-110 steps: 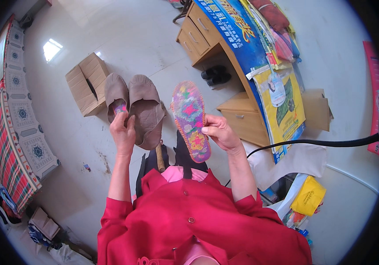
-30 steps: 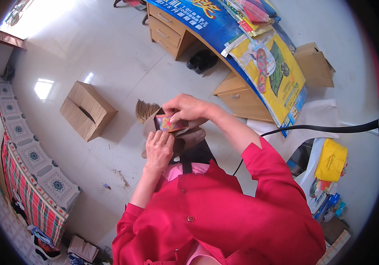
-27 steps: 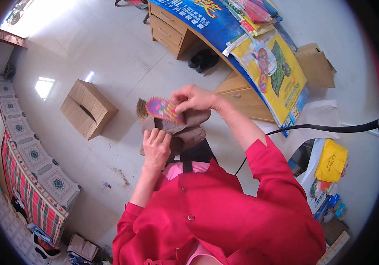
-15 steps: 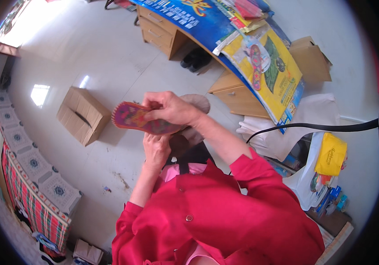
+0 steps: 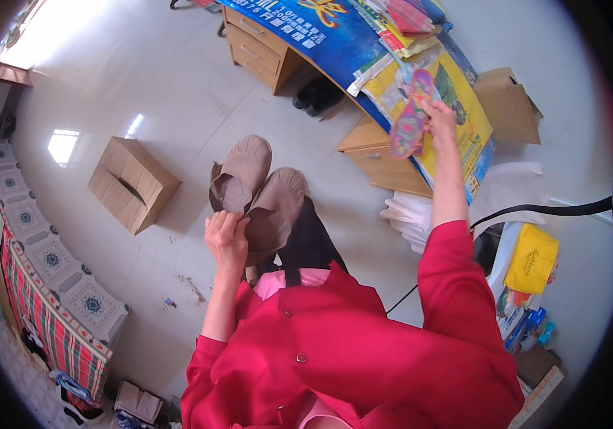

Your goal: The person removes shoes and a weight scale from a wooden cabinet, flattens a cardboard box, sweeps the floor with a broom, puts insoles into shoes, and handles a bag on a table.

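Note:
My right hand (image 5: 441, 123) is stretched out to the right and closed on the edge of a pink and purple flower-patterned insole (image 5: 408, 127). The insole is over the yellow packaging sheet (image 5: 472, 132) on the blue-covered desk; I cannot tell whether it touches the sheet. My left hand (image 5: 226, 242), above my lap, has its fingers closed on the opening edge of a brown soft shoe (image 5: 248, 166) with a gathered toe. A matching brown shoe (image 5: 283, 196) lies against it on the right, partly over my dark trouser leg (image 5: 313, 243).
A cardboard box (image 5: 135, 186) stands on the floor at left. The desk (image 5: 299, 36) has drawers, with black shoes (image 5: 315, 98) beneath. At right are another carton (image 5: 506, 107), white cloth (image 5: 410, 220), a black cable (image 5: 542, 209) and a yellow pouch (image 5: 531, 259). A patterned bed cover (image 5: 52, 261) runs along the left.
My right hand has swung from above my lap to the desk at right. The insole held over my lap before no longer covers the brown shoes. My left hand has moved slightly left.

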